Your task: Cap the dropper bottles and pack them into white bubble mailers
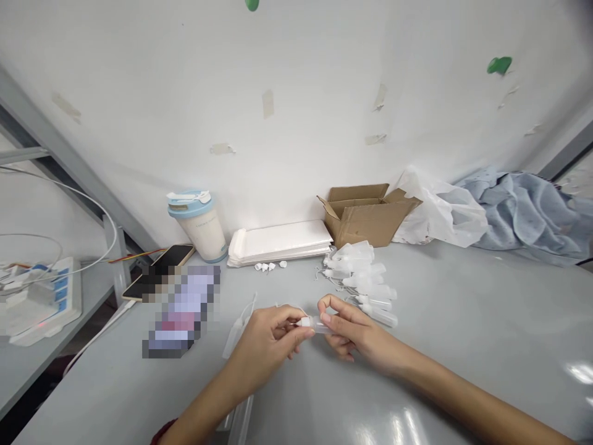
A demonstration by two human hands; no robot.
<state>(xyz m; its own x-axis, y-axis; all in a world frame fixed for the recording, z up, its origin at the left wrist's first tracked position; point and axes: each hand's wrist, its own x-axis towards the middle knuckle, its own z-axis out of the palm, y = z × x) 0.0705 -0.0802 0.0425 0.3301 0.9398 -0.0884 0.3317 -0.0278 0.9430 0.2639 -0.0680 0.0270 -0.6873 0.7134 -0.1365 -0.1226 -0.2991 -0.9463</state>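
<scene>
Between both hands, above the front of the grey table, lies a small clear plastic bottle (319, 325) with a white cap at its left end. My left hand (273, 334) pinches the capped end between thumb and fingers. The bottle's body is held by my right hand (347, 327), whose fingers hide its right end. Beyond my right hand is a pile of similar translucent bottles (365, 272) with thin strings. More clear bottles (234, 337) lie beside and partly under my left forearm. Several small white caps (271, 266) sit near the back.
White padded envelopes (287, 238) are stacked by the wall, next to an open cardboard box (370, 222). A lidded cup (201, 228), a dark phone (160, 272) and a blurred-out phone (185, 312) are at left. A plastic bag (435, 210) and blue cloth (528, 213) lie at right.
</scene>
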